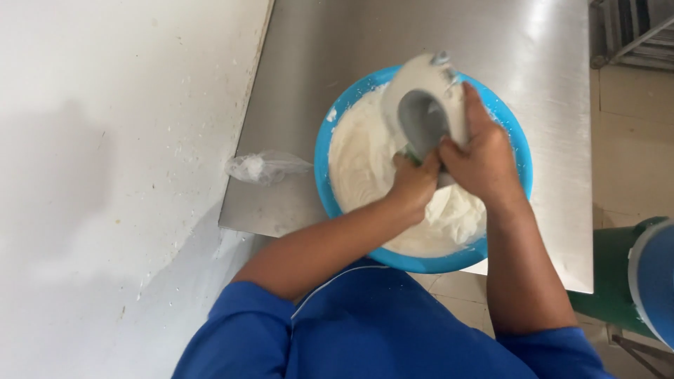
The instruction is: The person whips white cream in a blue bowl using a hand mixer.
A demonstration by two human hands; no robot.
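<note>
Brushed steel table (554, 105), glossy plastic bowl (519, 151)

A stainless steel table (533, 84) fills the upper middle of the view, its surface dull and lightly smeared. A crumpled clear plastic bag (265, 168) with white residue inside lies near the table's left edge. A white wall (105, 175), speckled with small splashes, runs along the left side. A green drum (609, 277) with a blue lid (656, 277) stands at the right, on a pale tiled floor (632, 140). A metal rack (635, 31) shows in the top right corner.
</note>
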